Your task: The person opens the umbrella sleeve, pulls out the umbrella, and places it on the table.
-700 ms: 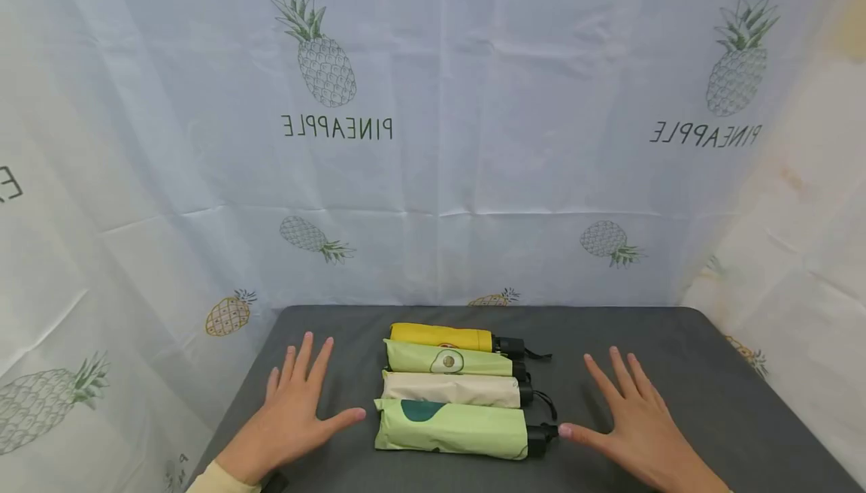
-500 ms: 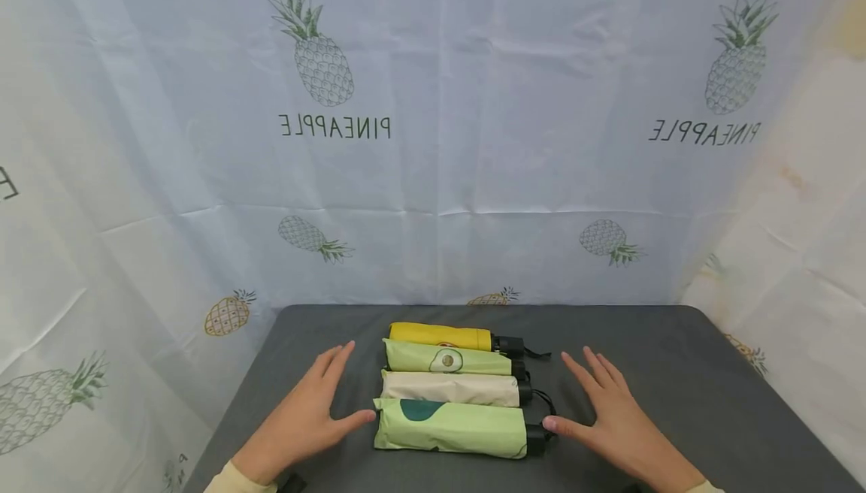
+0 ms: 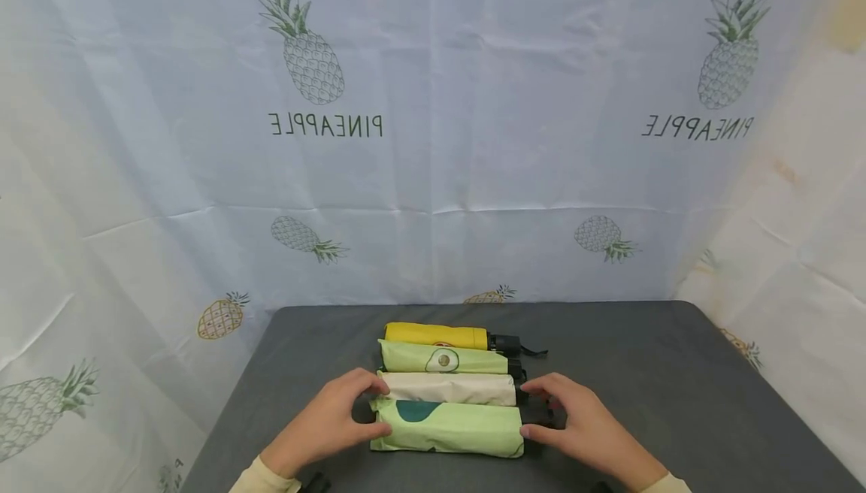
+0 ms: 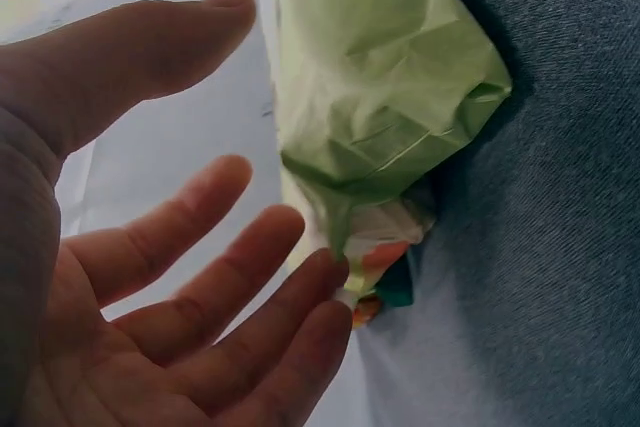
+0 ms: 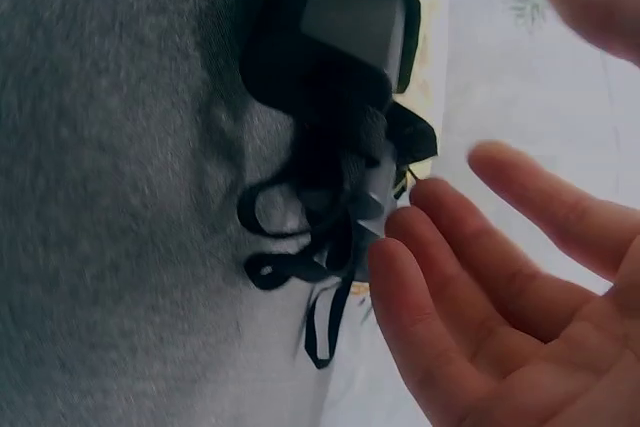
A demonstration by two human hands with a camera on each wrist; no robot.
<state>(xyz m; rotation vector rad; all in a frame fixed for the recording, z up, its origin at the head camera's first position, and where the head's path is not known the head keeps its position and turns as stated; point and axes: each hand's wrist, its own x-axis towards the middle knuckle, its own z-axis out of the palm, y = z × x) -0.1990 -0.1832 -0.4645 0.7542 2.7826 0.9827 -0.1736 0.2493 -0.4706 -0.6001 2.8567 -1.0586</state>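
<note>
Folded umbrellas lie side by side on the dark table. The nearest is a light green umbrella with a dark teal patch. Behind it come a cream umbrella, a green umbrella with an avocado print and a yellow umbrella. My left hand hovers about the left end of the nearest umbrella, thumb and fingers spread apart. In the left wrist view its fingers are relaxed and grip nothing. At the handle end, my right hand is held likewise, with loosely bent fingers beside the black handle.
The dark grey table extends to both sides of the umbrellas. A white curtain with pineapple prints hangs behind and at the sides. Black wrist straps trail from the handles.
Both hands have moved inward, from spread wide at the sides to the two ends of the nearest umbrella, fingers bending more. The umbrellas stay in place; the head view has shifted slightly.
</note>
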